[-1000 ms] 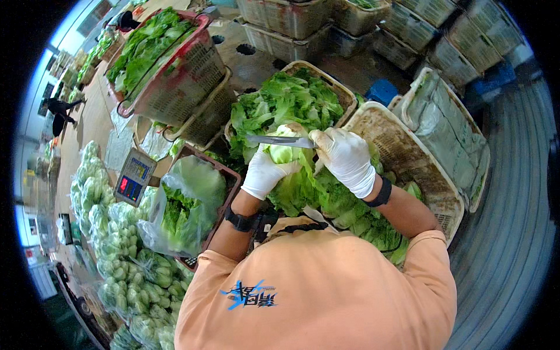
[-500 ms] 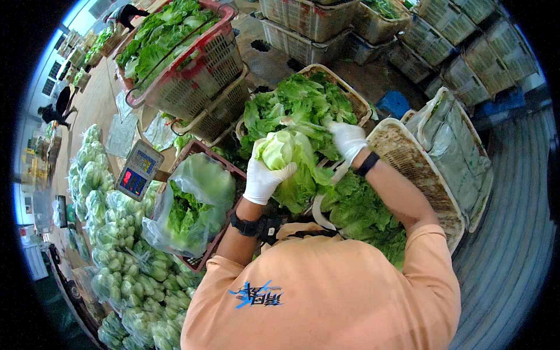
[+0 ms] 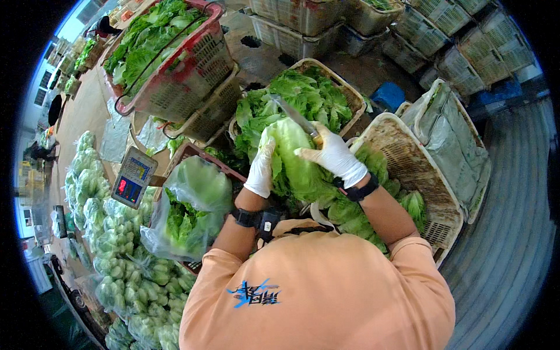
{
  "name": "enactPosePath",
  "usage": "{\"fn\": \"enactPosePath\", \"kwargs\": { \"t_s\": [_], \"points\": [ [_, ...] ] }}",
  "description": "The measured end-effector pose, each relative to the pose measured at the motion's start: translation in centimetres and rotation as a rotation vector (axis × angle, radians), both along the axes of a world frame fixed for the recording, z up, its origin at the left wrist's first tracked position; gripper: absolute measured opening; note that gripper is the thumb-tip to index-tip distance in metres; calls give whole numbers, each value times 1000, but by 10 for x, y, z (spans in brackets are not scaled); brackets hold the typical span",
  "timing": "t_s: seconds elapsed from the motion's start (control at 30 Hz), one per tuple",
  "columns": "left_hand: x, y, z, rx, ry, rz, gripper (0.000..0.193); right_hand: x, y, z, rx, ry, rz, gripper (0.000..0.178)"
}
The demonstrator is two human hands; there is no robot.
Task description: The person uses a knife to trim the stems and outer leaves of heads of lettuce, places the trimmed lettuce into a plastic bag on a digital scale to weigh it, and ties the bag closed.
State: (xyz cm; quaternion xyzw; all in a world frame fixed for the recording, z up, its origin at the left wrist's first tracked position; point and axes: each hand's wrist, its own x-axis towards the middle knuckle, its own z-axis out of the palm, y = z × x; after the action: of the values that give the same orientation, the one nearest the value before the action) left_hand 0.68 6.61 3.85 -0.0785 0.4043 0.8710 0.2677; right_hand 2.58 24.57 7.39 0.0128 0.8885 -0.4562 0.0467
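A pale green head of lettuce (image 3: 291,157) is between my two white-gloved hands. My left hand (image 3: 261,169) grips it from the left side. In my right hand (image 3: 337,156) is a knife (image 3: 296,115), its blade pointing up and to the left above the lettuce. The thumb of that hand reaches over the lettuce and seems to touch its right side. Just beyond, a crate (image 3: 357,111) is heaped with loose lettuce leaves (image 3: 315,87). More lettuce heads (image 3: 376,186) lie under my right forearm.
Left of me, a plastic bag (image 3: 204,186) holding greens sits in a dark red crate beside a scale display (image 3: 134,177). Bagged vegetables (image 3: 105,227) pile up further left. A tall red-rimmed crate (image 3: 181,73) stands far left; a stained crate (image 3: 408,157) leans at right.
My right hand has drawn in to the lettuce, and the knife in it now shows clearly. The lettuce has turned in my left hand, its long leafy side now facing up.
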Motion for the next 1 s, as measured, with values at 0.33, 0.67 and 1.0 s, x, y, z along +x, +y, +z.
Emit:
{"fn": "enactPosePath", "kwargs": {
  "t_s": [0.33,0.67,1.0],
  "points": [
    [-78,0,-25,-577,344,-91,66,38,58,-81,-1351,-347,-35,73],
    [-17,-7,-42,-266,-124,-719,91,38,51,-33,-1138,154,-79,85],
    [3,-28,-47,371,40,61,51,39,53,10,-751,214,176,44]
  ]
}}
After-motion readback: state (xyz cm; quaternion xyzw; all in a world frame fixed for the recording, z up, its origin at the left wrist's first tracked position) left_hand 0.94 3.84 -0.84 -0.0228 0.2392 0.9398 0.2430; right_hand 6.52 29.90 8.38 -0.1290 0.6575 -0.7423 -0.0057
